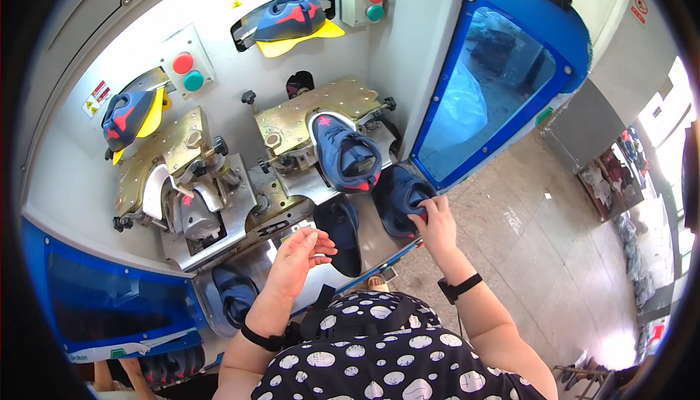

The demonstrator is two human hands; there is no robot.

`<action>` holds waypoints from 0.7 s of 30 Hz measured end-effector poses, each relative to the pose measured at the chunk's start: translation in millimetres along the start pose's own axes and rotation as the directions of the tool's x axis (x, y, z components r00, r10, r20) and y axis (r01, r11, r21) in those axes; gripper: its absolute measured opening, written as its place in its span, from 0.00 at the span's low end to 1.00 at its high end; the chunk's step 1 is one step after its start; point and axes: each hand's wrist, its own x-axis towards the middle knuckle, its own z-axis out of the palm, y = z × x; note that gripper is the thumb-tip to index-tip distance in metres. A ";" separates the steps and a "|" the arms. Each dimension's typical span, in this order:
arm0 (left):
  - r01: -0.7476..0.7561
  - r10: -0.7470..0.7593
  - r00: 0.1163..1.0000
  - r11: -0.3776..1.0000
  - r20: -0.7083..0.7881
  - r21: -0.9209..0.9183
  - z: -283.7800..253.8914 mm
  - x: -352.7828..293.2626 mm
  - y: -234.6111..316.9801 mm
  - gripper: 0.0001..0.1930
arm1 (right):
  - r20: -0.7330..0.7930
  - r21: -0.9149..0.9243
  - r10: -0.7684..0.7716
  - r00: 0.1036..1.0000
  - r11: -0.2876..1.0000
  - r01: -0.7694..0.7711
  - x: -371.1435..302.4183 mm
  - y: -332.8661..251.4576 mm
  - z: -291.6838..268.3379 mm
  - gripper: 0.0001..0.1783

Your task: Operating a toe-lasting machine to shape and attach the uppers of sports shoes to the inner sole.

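Gripping a navy shoe upper point(399, 203), seemingly, right hand point(436, 219).

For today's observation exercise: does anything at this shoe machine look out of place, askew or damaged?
Nothing looks damaged or spilled. One navy shoe sits mounted on the right station, while the left station has none. The right hand grips another navy shoe; the left hand hovers open.

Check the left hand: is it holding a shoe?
No, the left hand hovers open and empty, while the right hand grips a navy shoe.

I see a dark navy shoe upper point(399, 199) lying on the machine ledge, collar gripped by my right hand point(437, 221).
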 end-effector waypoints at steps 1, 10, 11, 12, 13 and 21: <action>-0.008 0.008 1.000 1.000 -0.015 0.000 -2.3 -2.0 0.8 0.12 | 0.052 0.019 0.082 0.995 0.996 -0.083 3.2 3.0 0.1 0.22; -0.076 0.067 0.935 0.997 -0.348 -0.012 -55.8 -65.4 2.8 0.10 | -0.400 0.148 -0.494 0.772 0.796 0.587 15.1 -133.7 -39.5 0.21; -0.110 0.090 0.927 0.993 -0.364 -0.032 -61.4 -73.6 1.5 0.11 | -0.403 0.251 -0.512 0.759 0.735 0.629 14.3 -158.1 -37.9 0.22; -0.144 0.120 0.914 0.989 -0.388 -0.035 -64.2 -83.1 4.3 0.11 | -0.405 0.345 -0.525 0.749 0.671 0.657 13.3 -182.4 -35.9 0.22; -0.153 0.133 0.903 0.988 -0.408 -0.017 -65.7 -93.9 8.0 0.10 | -0.413 0.397 -0.582 0.701 0.577 0.714 17.0 -210.1 -34.1 0.22; -0.278 0.267 0.820 0.959 -0.506 0.054 -82.1 -186.6 26.2 0.10 | -0.482 0.312 -0.786 0.388 0.260 0.914 123.5 -443.1 -4.1 0.14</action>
